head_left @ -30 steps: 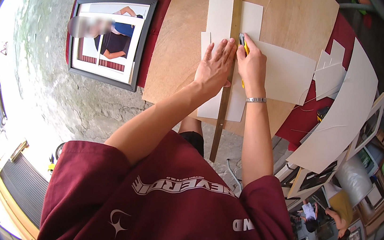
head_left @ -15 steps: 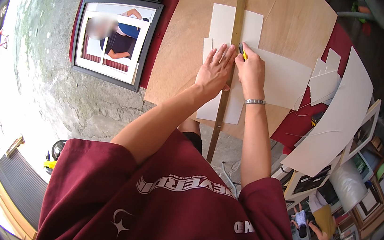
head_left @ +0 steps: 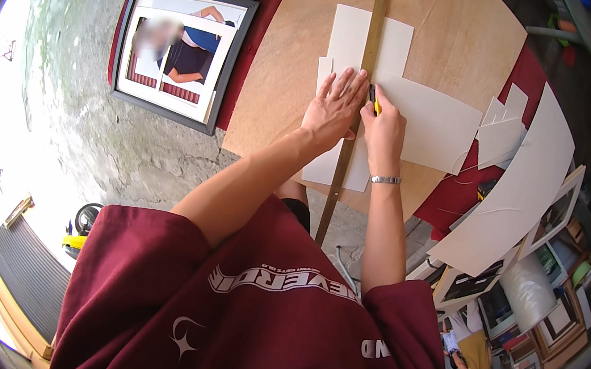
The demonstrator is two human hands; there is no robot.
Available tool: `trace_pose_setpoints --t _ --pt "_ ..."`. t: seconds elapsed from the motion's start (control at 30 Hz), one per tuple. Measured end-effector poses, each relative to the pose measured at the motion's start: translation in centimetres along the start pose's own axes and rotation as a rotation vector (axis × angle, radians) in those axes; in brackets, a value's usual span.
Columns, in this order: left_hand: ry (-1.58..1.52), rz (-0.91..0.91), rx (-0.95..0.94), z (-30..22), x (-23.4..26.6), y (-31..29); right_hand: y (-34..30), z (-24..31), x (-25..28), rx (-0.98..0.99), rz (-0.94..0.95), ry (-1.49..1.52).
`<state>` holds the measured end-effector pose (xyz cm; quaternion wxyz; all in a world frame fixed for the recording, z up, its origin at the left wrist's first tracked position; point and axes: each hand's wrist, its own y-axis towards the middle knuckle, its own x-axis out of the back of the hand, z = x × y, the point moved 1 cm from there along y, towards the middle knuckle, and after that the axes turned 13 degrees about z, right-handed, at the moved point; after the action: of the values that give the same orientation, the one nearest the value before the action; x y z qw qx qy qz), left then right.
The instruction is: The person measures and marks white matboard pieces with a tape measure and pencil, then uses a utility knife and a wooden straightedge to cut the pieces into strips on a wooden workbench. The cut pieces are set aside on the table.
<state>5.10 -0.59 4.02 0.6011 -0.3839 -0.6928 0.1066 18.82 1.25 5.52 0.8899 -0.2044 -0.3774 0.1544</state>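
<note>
Wooden straightedge (head_left: 357, 111) (one) pinned by left hand (head_left: 332, 110); right hand (head_left: 384, 125) grips one yellow cutter (head_left: 375, 103).

daylight was bright and even, blown out to white glare along the left rim. the fisheye bent the long wooden straightedge (head_left: 353, 111) and darkened the corners. focus held sharp at centre, softer near the edges; shadows were faint.

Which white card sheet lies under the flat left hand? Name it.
The tall white card sheet crossed by the long wooden straightedge; the left hand presses there, others lie rightward.
</note>
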Motion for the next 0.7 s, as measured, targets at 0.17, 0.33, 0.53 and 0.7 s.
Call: trace_pose_setpoints --t 0.17,0.33,0.53,0.7 --pt "0.019 0.010 0.001 0.0 0.1 -0.1 -2.7 -0.3 -0.5 -0.029 -0.002 0.011" --pt "-0.010 0.000 0.003 0.0 0.3 -0.2 -6.1 -2.3 -2.3 0.055 -0.047 -0.068" --pt "0.017 0.030 0.015 -0.1 0.5 -0.3 -10.0 -2.8 -3.1 -0.121 0.092 -0.088" --pt "0.043 0.029 0.022 -0.1 0.5 -0.3 -11.7 -3.6 -3.8 -0.119 0.096 -0.078"
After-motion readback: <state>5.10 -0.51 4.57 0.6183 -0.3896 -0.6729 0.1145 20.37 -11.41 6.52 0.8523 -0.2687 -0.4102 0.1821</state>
